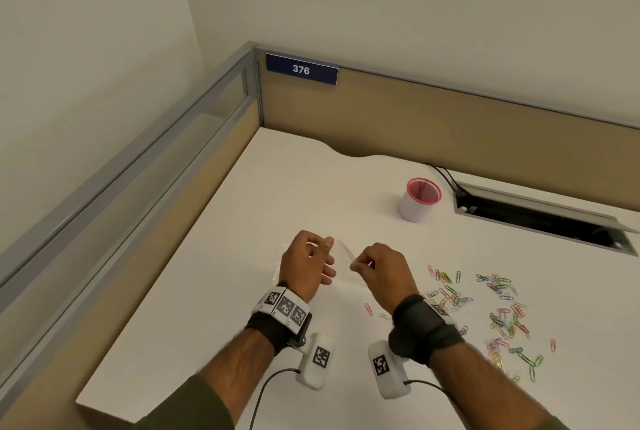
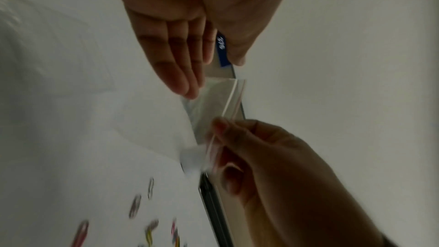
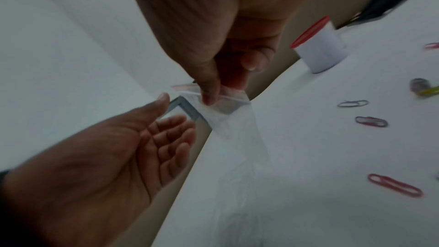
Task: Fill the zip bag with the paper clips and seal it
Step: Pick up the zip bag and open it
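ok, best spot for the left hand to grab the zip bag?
Probably the free zip-strip corner of the zip bag, from the left. The right hand already pinches the strip's other end, holding the mouth up; the left hand hangs open beside it.

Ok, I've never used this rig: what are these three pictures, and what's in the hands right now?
No machine here: these are a person's two bare hands with a camera strapped to each wrist. The big picture comes from a head camera looking down at the white desk. The other two look along each hand. The right hand pinches the top edge of an empty clear zip bag. The left hand is open beside it, fingers straight. Coloured paper clips lie scattered to the right, and a red-rimmed white cup stands further back.
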`<state>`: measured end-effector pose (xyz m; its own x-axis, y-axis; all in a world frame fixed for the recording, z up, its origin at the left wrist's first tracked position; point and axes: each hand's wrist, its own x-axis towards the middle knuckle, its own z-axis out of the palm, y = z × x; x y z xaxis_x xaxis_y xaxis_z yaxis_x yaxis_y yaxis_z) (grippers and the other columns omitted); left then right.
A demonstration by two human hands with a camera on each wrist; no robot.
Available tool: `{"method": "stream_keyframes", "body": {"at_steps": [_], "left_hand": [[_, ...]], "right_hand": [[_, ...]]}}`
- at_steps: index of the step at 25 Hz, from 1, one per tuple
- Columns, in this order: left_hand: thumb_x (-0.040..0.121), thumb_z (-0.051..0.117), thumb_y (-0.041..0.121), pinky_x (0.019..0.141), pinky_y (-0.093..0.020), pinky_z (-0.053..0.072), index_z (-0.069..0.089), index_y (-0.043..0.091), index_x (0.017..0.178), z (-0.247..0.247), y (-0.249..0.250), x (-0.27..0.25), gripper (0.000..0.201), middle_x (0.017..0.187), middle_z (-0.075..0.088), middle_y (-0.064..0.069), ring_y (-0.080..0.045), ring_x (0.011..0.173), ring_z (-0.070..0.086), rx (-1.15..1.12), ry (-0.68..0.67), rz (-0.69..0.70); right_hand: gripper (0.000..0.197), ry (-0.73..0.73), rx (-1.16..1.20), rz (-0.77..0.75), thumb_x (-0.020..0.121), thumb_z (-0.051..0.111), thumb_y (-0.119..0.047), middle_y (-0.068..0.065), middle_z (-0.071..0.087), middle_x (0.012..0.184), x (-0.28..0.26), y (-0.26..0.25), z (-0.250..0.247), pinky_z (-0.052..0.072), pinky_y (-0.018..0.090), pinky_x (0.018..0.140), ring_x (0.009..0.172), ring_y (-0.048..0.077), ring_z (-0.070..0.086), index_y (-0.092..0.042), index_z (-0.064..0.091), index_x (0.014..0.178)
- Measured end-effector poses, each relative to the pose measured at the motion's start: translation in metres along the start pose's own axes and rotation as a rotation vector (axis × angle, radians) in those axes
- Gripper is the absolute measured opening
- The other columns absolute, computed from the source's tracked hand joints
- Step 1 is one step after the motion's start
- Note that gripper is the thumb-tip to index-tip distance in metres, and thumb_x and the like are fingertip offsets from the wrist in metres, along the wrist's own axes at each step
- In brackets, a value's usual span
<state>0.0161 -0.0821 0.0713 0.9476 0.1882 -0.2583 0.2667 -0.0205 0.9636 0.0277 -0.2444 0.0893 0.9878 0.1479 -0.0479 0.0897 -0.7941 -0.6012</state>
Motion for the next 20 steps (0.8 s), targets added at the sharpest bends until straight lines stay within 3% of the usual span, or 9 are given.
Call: {"method": "stream_keyframes", "body": {"at_steps": [4,8,14,20], "left_hand": [[0.092,0.067,0.026,0.058,-0.032,0.062,0.066,0.017,0.095,0.050,-0.005,-0.034,0.010,0.088,0.074,-0.004,-0.016,0.071,0.075,0.091,-0.123,0.076],[0.092,0.069,0.025,0.065,-0.036,0.064,0.068,0.010,0.096,0.086,-0.003,-0.048,0.016,0.083,0.077,-0.007,-0.020,0.069,0.076,0.030,-0.069,0.073],[0.091,0.070,0.026,0.063,-0.037,0.064,0.068,0.007,0.089,0.133,0.000,-0.073,0.019,0.075,0.077,-0.010,-0.024,0.067,0.076,0.019,0.027,0.062],[0.095,0.066,0.017,0.065,-0.035,0.063,0.071,0.005,0.093,0.155,0.001,-0.089,0.013,0.078,0.077,-0.012,-0.025,0.071,0.077,-0.040,0.030,0.060]], "right_hand": [[0.015,0.041,0.085,0.030,0.085,0.067,-0.023,-0.003,0.059,0.074,-0.016,0.025,-0.023,0.048,0.027,0.065,0.067,0.011,0.052,-0.015,0.062,0.072],[0.012,0.022,0.141,-0.044,0.089,0.061,-0.022,-0.003,0.063,0.081,-0.030,0.051,-0.047,0.050,0.024,0.068,0.074,0.011,0.058,-0.017,0.068,0.081],[0.014,-0.064,0.198,-0.126,0.093,0.057,-0.020,-0.002,0.065,0.091,-0.050,0.092,-0.079,0.057,0.037,0.075,0.081,0.014,0.062,-0.017,0.071,0.095],[0.009,-0.061,0.256,-0.134,0.084,0.070,-0.031,-0.010,0.065,0.087,-0.062,0.106,-0.100,0.059,0.035,0.069,0.079,0.010,0.063,-0.023,0.073,0.089]]}}
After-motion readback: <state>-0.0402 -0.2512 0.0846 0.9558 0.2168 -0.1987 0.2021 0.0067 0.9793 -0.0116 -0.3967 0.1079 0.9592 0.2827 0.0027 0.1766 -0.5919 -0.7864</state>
